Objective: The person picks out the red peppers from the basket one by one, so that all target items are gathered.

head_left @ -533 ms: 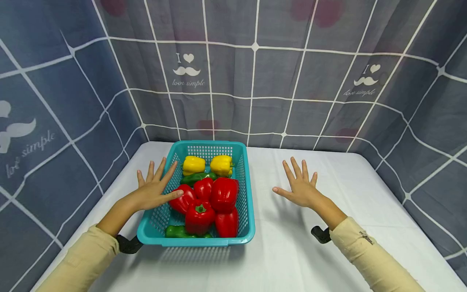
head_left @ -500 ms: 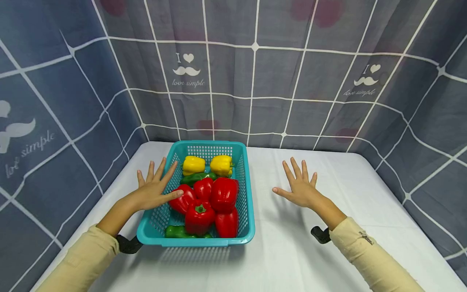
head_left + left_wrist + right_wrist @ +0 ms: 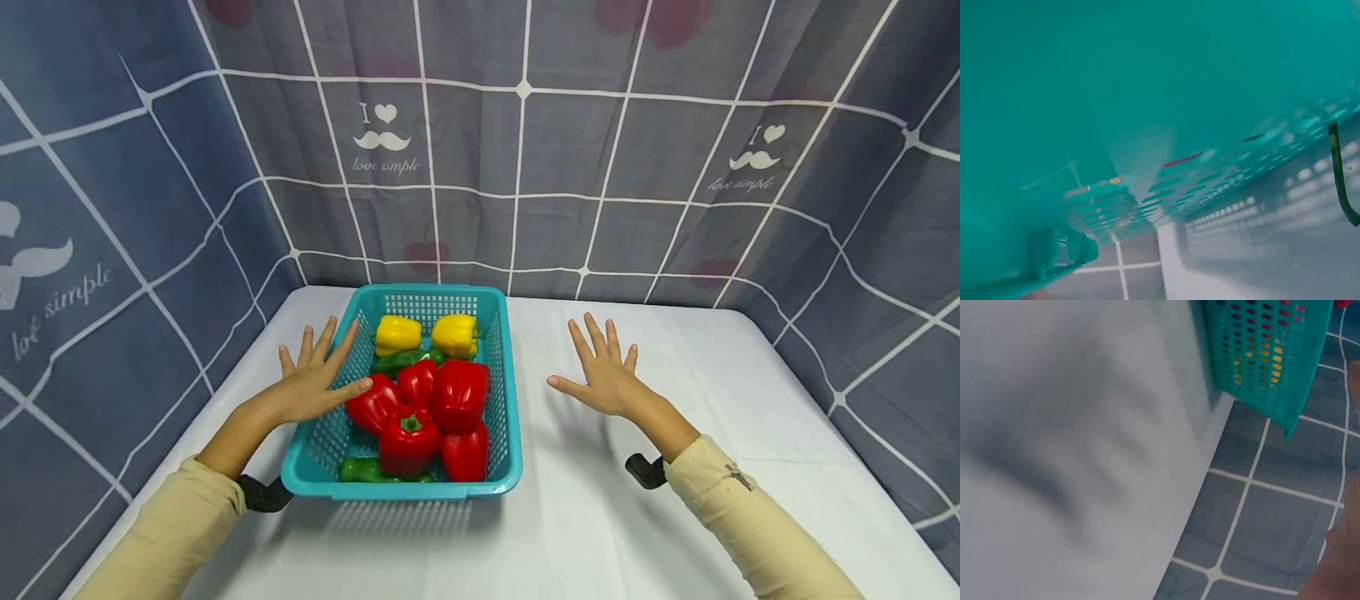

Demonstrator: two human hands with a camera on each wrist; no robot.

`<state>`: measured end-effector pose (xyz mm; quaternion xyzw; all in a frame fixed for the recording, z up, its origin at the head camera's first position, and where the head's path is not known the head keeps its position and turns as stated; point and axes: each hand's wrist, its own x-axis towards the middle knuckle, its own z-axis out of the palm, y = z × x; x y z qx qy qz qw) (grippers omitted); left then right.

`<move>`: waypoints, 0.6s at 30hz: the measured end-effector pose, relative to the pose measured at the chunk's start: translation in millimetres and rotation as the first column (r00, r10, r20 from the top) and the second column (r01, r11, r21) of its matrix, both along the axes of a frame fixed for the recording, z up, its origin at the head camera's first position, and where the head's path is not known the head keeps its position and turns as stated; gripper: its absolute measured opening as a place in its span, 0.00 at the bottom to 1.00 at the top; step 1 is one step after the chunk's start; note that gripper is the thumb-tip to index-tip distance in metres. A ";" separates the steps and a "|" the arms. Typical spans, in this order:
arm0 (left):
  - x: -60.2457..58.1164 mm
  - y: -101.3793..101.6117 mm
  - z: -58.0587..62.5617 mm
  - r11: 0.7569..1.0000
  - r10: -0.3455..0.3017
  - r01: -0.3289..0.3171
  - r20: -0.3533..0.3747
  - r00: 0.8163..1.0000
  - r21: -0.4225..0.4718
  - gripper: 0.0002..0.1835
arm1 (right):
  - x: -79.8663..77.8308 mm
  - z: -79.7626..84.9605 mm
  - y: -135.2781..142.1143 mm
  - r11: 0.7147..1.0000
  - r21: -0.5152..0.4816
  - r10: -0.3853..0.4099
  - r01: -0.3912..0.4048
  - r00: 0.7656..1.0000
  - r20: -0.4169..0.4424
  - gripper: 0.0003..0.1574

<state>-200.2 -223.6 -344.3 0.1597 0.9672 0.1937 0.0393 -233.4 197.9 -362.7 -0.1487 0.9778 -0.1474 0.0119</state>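
A teal plastic basket (image 3: 401, 490) stands left of the middle on the white table. Inside lie several red bell peppers (image 3: 460, 395), two yellow bell peppers (image 3: 398, 334), and green peppers (image 3: 363, 470), one near the front and one behind the red ones. My left hand (image 3: 306, 389) hovers over the basket's left rim with fingers spread, holding nothing. Its thumb overlaps the leftmost red pepper in the head view; contact cannot be told. My right hand (image 3: 606, 383) is held above the table, right of the basket, fingers spread and holding nothing. Teal basket wall (image 3: 1210, 75) fills most of the left wrist view.
The white table (image 3: 570, 533) extends to the right and front of the basket. Grey-blue curtains (image 3: 480, 150) with white grid lines enclose the back and both sides. A dark device (image 3: 264, 495) is strapped under the left wrist, another (image 3: 645, 472) under the right.
My right hand has shifted slightly left toward the basket. The left hand keeps nearly the same place and pose. The whole head view has moved up a little; the peppers stay as they were.
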 end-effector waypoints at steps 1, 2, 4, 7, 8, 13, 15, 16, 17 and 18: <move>0.2 -0.6 -0.9 1.000 0.004 -0.004 0.003 1.000 0.007 0.48 | 0.0 0.8 -2.1 1.000 -0.009 0.008 -0.008 1.000 0.000 0.61; 0.3 -0.8 -2.0 1.000 0.009 -0.009 0.009 1.000 0.017 0.47 | 0.2 1.7 -4.3 1.000 -0.016 0.016 -0.015 1.000 0.003 0.61; -0.1 -1.2 -4.4 0.999 0.014 -0.014 0.019 1.000 0.037 0.47 | 0.2 3.1 -8.6 0.999 -0.027 0.029 -0.029 1.000 0.004 0.61; -1.5 -2.3 -8.5 0.997 0.020 -0.023 0.042 0.999 0.070 0.47 | -0.5 4.3 -15.6 0.998 -0.041 0.047 -0.047 0.999 0.003 0.61; -1.7 -2.7 -9.8 0.996 0.023 -0.027 0.054 0.998 0.082 0.47 | -0.6 4.4 -17.8 0.998 -0.044 0.053 -0.053 0.999 0.004 0.61; -2.1 -7.9 -15.5 0.986 0.034 -0.050 0.101 0.994 0.160 0.46 | 0.3 4.7 -30.5 0.991 -0.099 0.096 -0.094 0.995 0.010 0.60; -2.7 -9.9 -17.4 0.977 0.032 -0.056 0.118 0.992 0.205 0.46 | 1.0 4.8 -35.6 0.986 -0.122 0.115 -0.113 0.993 0.008 0.60; -3.1 -10.8 -18.4 0.972 0.028 -0.057 0.127 0.992 0.228 0.46 | 1.5 4.8 -38.0 0.984 -0.128 0.124 -0.122 0.992 0.007 0.60; -3.5 -11.7 -19.6 0.967 0.025 -0.058 0.134 0.991 0.246 0.47 | 1.8 4.1 -40.3 0.982 -0.136 0.135 -0.133 0.991 0.006 0.60; -3.6 -12.1 -20.6 0.964 0.023 -0.060 0.143 0.990 0.261 0.47 | 2.5 3.9 -42.8 0.979 -0.145 0.147 -0.145 0.989 0.006 0.60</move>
